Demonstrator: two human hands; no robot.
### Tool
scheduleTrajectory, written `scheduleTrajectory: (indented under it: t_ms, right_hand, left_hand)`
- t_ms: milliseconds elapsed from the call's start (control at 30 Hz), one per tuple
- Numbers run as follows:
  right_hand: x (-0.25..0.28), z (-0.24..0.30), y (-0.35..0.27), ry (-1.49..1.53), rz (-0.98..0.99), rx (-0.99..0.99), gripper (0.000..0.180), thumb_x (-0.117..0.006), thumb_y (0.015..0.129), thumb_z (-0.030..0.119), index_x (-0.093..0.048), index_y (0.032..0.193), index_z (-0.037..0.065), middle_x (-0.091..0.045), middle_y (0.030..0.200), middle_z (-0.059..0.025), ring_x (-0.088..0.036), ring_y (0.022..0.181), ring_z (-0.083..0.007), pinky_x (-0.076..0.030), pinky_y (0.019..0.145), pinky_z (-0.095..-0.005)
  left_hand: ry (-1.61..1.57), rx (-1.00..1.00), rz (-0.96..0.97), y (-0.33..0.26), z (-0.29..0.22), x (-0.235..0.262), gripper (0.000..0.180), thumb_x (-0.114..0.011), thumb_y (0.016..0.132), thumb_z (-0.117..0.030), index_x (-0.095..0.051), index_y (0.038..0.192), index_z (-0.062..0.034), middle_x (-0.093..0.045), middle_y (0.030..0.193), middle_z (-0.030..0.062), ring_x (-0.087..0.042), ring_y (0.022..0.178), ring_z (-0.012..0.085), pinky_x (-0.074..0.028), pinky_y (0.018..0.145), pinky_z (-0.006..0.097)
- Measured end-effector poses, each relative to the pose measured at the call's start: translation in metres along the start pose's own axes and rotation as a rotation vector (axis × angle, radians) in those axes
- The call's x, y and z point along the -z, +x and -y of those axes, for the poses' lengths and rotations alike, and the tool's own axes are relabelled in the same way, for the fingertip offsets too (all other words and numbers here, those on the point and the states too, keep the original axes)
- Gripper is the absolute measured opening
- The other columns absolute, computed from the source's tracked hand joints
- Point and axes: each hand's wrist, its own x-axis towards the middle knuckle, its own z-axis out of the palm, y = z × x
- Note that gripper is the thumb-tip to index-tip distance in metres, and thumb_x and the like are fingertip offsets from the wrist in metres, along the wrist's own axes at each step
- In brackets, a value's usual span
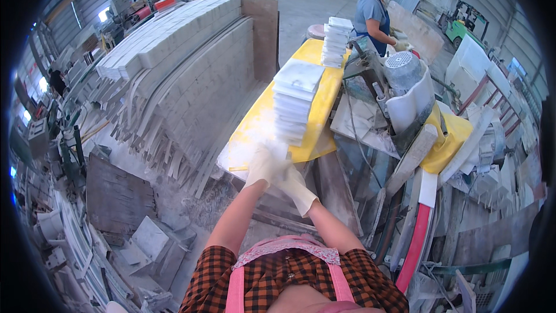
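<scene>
Head view: both gloved hands' grip (pixel 277 169) closed round tile stack (pixel 295 101) base.

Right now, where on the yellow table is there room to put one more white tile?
The yellow table is bare between the near tile stack and the far stack. Its near end is crowded: both gloved hands meet there. Right of it, the machine fills everything.

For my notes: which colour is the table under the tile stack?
Yellow table, dusted white; the head view shows it.

A large factory hall with a dusty grey concrete floor (pixel 301 6). Corrugated metal walls (pixel 87 0) at ten o'clock hold bright windows (pixel 103 15); daylight fills the room.
</scene>
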Motion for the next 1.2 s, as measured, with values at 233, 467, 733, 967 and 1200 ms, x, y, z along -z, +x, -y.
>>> scheduleTrajectory:
  t_ms: [233, 467, 733, 967, 1200]
  right_hand:
    - [0.070, -0.048, -0.055, -0.206, -0.207, 0.006, 0.065, -0.075, 0.090, 0.042, -0.058, 0.143, 0.007, -0.061, 0.138, -0.0201, -0.057, 0.127, -0.0382, -0.045, 0.110, -0.0462]
    - [0.250, -0.135, -0.163, -0.638, -0.832, 0.018, 0.035, -0.067, 0.093, 0.021, -0.070, 0.124, 0.005, -0.070, 0.123, -0.0151, -0.062, 0.112, -0.0366, -0.048, 0.101, -0.0464]
    - [0.353, -0.189, -0.230, -1.029, -0.866, -0.617, 0.065, -0.058, 0.101, 0.043, -0.049, 0.151, 0.002, -0.046, 0.156, -0.0254, -0.036, 0.150, -0.0417, -0.026, 0.125, -0.0503]
    - [0.338, -0.199, -0.238, -1.214, -0.832, -0.545, 0.071, -0.061, 0.098, 0.037, -0.040, 0.155, 0.002, -0.040, 0.160, -0.0232, -0.031, 0.152, -0.0415, -0.023, 0.126, -0.0504]
    - [0.330, -0.195, -0.240, -1.239, -0.897, -0.468, 0.068, -0.066, 0.094, 0.028, -0.042, 0.152, 0.001, -0.045, 0.156, -0.0214, -0.034, 0.149, -0.0418, -0.024, 0.126, -0.0505]
  left_hand:
    - [-0.206, 0.133, -0.071, -0.006, -0.007, -0.006, 0.109, -0.080, 0.069, -0.058, -0.045, 0.141, 0.0155, -0.068, 0.125, 0.0315, -0.070, 0.115, 0.0397, -0.056, 0.097, 0.041]
    - [-0.015, 0.159, -0.076, 0.003, -0.002, -0.015, 0.107, -0.079, 0.070, -0.054, -0.043, 0.144, 0.0139, -0.069, 0.124, 0.0307, -0.069, 0.115, 0.0407, -0.056, 0.097, 0.043]
    - [-0.003, 0.137, -0.070, -0.010, -0.010, -0.004, 0.107, -0.066, 0.076, -0.073, -0.051, 0.138, 0.0130, -0.067, 0.125, 0.0334, -0.067, 0.118, 0.0425, -0.053, 0.101, 0.043]
    - [-0.012, 0.141, -0.112, -0.012, -0.014, -0.004, 0.104, -0.067, 0.077, -0.071, -0.052, 0.137, 0.0127, -0.068, 0.124, 0.0328, -0.068, 0.116, 0.0428, -0.054, 0.100, 0.044]
    - [0.001, 0.152, -0.094, -0.007, -0.008, -0.010, 0.107, -0.070, 0.075, -0.067, -0.047, 0.140, 0.0139, -0.067, 0.125, 0.0321, -0.067, 0.117, 0.0429, -0.053, 0.100, 0.044]
